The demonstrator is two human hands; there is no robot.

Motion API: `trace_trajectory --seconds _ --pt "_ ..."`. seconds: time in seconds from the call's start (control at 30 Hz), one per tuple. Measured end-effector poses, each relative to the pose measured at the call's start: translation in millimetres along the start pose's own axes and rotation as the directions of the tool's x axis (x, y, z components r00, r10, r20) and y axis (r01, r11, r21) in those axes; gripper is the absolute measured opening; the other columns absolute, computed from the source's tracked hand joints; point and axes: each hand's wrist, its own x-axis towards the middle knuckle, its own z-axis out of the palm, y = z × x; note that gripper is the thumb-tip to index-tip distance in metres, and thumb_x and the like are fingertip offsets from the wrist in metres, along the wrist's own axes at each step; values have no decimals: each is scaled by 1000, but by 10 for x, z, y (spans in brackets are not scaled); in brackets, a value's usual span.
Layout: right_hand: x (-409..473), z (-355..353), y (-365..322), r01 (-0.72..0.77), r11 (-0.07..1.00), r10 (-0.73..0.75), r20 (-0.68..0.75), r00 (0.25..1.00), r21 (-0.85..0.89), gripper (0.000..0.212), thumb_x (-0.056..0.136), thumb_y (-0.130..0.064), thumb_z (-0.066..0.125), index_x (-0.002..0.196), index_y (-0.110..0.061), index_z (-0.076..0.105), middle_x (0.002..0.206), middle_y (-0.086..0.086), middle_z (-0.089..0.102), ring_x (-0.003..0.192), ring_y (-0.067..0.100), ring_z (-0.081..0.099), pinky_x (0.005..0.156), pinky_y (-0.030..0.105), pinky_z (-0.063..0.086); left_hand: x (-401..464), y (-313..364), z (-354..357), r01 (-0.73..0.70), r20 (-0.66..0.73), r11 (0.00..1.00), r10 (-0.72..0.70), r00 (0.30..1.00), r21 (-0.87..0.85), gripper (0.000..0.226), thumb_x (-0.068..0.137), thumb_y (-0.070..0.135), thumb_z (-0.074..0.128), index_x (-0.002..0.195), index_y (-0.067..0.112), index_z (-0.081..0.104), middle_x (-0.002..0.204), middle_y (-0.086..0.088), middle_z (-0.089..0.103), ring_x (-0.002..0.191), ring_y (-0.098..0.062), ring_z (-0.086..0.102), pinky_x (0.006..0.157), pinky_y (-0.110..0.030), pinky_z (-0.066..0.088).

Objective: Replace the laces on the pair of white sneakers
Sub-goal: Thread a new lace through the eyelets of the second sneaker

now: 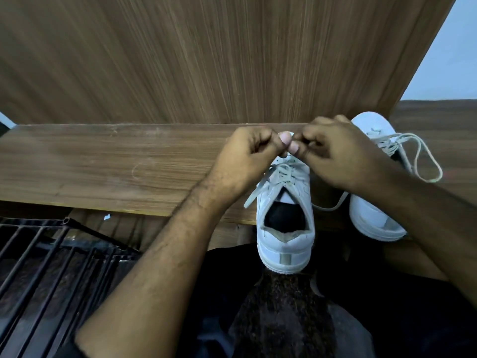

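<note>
A white sneaker (285,220) stands heel toward me at the front edge of the wooden ledge (103,164), its heel hanging over the edge. Grey-white laces (281,174) cross its upper eyelets, and one loose end (254,195) trails off to the left. My left hand (247,156) and my right hand (335,153) meet above the toe end, fingers curled, both pinching the lace near its lower rows. The toe is hidden behind them. The second white sneaker (371,213) lies to the right, partly under my right forearm, with a long loose lace loop (423,156).
A tall wood-grain panel (219,55) rises right behind the ledge. A black metal rack (51,267) sits low on the left, below the ledge. My dark-clothed lap (284,319) is under the near sneaker's heel.
</note>
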Motion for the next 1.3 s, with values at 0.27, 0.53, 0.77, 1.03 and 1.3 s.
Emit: trace_trajectory --seconds 0.27,0.53,0.77,1.03,1.3 --pt "32 -18 -86 -59 940 36 75 997 337 10 99 -28 61 92 -27 67 77 -6 73 67 -2 68 64 23 57 -28 36 -69 114 41 986 -110 993 -124 38 101 32 59 81 2 70 50 7 49 43 -1 40 42 -12 33" --pt "-17 -2 -45 -136 927 78 176 981 349 21 95 -32 65 116 -29 65 93 -11 70 87 2 66 81 26 53 23 -57 -56 123 -5 983 -125 992 -139 14 97 11 65 87 2 69 63 -3 67 48 -1 54 48 -12 41" --pt "27 -9 -174 -64 954 76 -31 997 292 9 95 -29 65 95 -28 74 79 -14 71 74 1 65 71 31 52 9 -18 -46 132 -10 968 -138 990 -214 19 106 19 51 92 9 58 73 -8 72 52 -8 56 47 -11 39" --pt "-20 -52 -85 -308 917 243 260 935 251 21 104 -24 47 90 -22 62 77 -8 68 67 1 60 69 27 46 51 -256 -47 183 82 965 -201 976 186 34 78 45 82 94 18 70 85 -3 72 74 -12 65 75 -35 54" --pt "-13 -66 -59 -256 966 237 325 916 18 18 100 -25 56 86 -23 67 73 -8 72 68 8 64 62 25 42 16 -178 -67 123 143 977 -149 979 173 17 86 30 80 79 17 70 64 5 62 57 -5 51 60 -28 43"
